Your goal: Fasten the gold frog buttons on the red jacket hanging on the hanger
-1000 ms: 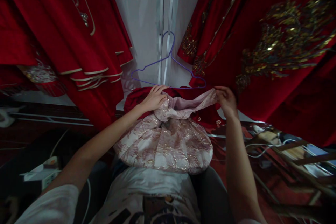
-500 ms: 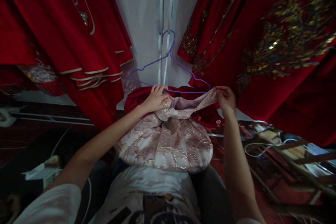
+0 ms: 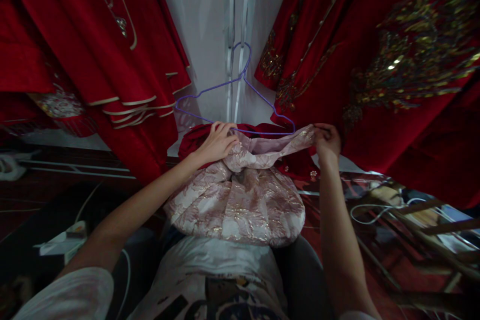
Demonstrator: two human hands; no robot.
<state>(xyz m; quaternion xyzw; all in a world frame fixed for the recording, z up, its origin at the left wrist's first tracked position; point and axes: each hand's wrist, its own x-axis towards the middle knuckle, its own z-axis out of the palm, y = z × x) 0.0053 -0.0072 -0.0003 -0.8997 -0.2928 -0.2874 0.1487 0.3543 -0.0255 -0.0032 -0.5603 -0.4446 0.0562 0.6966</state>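
A pale pink brocade garment (image 3: 240,205) with gold threads lies gathered on my lap, its opening facing up and away. My left hand (image 3: 219,142) is closed at the left of that opening, over the lower bar of a purple wire hanger (image 3: 262,92) and the cloth beside it. Its fingertips are partly hidden by the fabric. Pinched in my right hand (image 3: 327,139) is the right end of the garment's edge, pulled out to the side. The hanger stands upright behind, with its lower bar along the opening.
Red garments with pale piping (image 3: 138,90) hang at the left, and red ones with gold sequins (image 3: 420,55) at the right. Dark red cloth (image 3: 191,142) lies behind my hands. A wooden rack (image 3: 423,240) with cables stands at lower right. A white box (image 3: 67,240) sits at left.
The hanger has shifted to the left and tilted a little. My right hand has moved slightly right, drawing the garment's edge out; my left hand has slid slightly left.
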